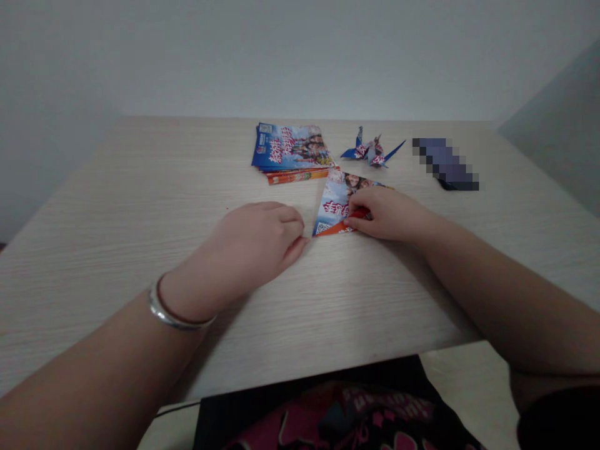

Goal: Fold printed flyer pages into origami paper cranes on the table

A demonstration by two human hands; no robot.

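Head view: right hand (387, 214) is pinching the right edge of the folded colourful printed paper triangle (334, 206) on the pale wooden surface (140, 206); left hand (255, 240), curled w/ nothing in it, is resting just left of its corner.

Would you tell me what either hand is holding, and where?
The right hand pinches the folded printed sheet at its right edge; the left hand holds nothing.
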